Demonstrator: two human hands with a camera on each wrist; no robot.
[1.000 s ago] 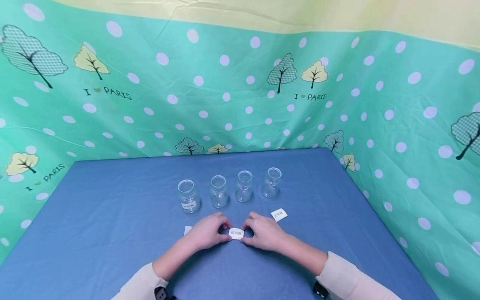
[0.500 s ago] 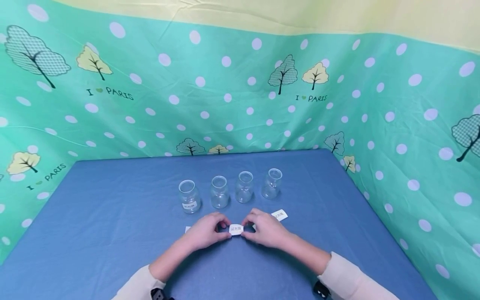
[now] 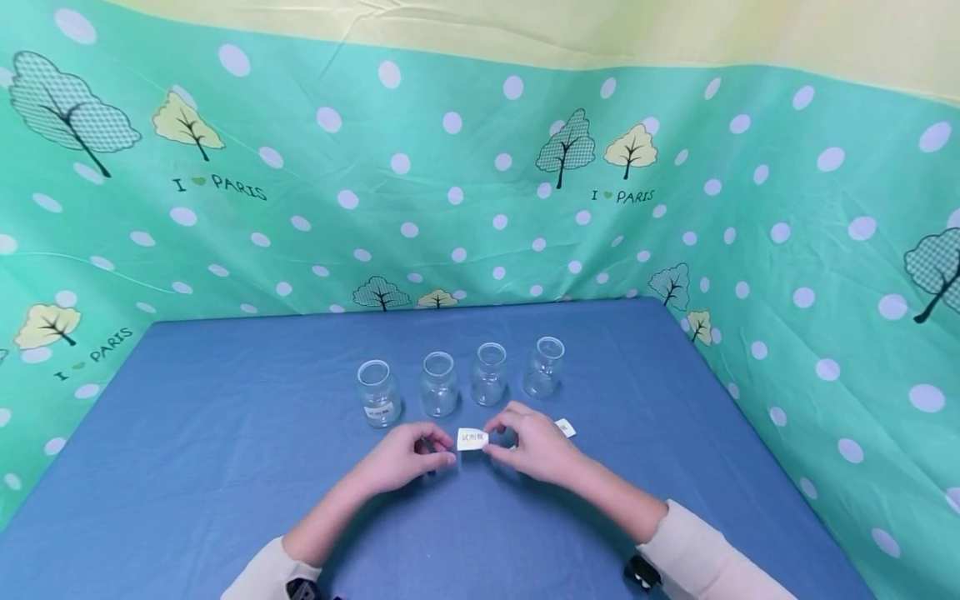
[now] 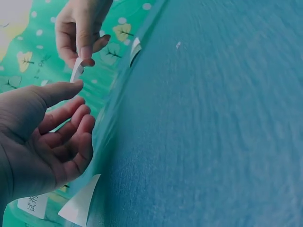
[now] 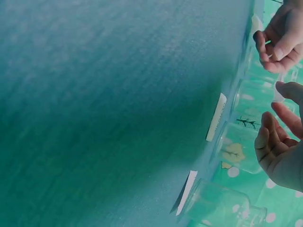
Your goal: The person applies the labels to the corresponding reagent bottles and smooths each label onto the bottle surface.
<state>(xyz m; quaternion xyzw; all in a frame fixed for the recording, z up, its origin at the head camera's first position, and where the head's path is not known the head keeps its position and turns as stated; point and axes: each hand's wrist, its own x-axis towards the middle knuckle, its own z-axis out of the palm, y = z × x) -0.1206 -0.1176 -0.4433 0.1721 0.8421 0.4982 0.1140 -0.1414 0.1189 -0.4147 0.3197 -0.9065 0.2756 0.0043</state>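
Note:
My right hand (image 3: 542, 446) pinches a small white label (image 3: 472, 439) with printed characters between thumb and fingers, holding it above the cloth. My left hand (image 3: 401, 458) is just to its left; in the left wrist view its thumb tip is close to the label (image 4: 76, 70), while its loosely bent fingers stand apart from the thumb. Beyond the hands, clear glass jars stand upright in a row. The leftmost jar (image 3: 378, 393) bears a white label; the second jar (image 3: 438, 385), third jar (image 3: 489, 375) and rightmost jar (image 3: 543, 368) show none.
A loose label (image 3: 566, 427) lies right of my right hand, partly covered by it. Another white paper piece (image 4: 83, 203) lies by my left hand in the left wrist view. The table has a blue cloth (image 3: 225, 467); a green dotted curtain (image 3: 300, 167) surrounds its back and sides.
The label has risen away from me toward the jars in my right hand. My left fingers, which held its left edge, have come off it and spread a little.

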